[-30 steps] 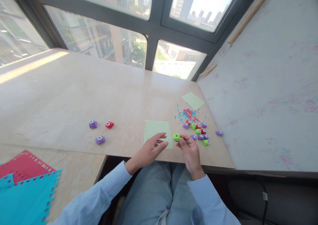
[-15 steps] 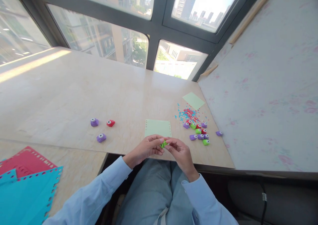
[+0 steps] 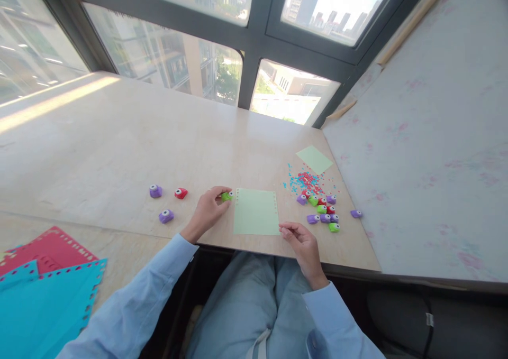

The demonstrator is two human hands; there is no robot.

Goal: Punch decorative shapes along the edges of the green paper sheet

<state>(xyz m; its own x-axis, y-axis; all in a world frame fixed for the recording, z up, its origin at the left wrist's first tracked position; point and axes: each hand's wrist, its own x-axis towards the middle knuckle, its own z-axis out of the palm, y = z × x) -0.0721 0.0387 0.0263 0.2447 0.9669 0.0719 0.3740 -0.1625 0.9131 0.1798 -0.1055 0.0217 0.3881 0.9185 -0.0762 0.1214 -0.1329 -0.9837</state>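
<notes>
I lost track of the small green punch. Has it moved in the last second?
Yes. The green punch, held in the left hand, has gone from the green paper's right edge to its upper left corner.

Tabletop [image 3: 119, 137] lay open left and far; punch cluster [image 3: 320, 210] and confetti [image 3: 304, 180] crowded right of green sheet [image 3: 256, 212].

Left hand [image 3: 206, 211] pinches green punch [image 3: 226, 195] — beside green paper [image 3: 256, 219]; right hand [image 3: 301, 240] touches it.
</notes>
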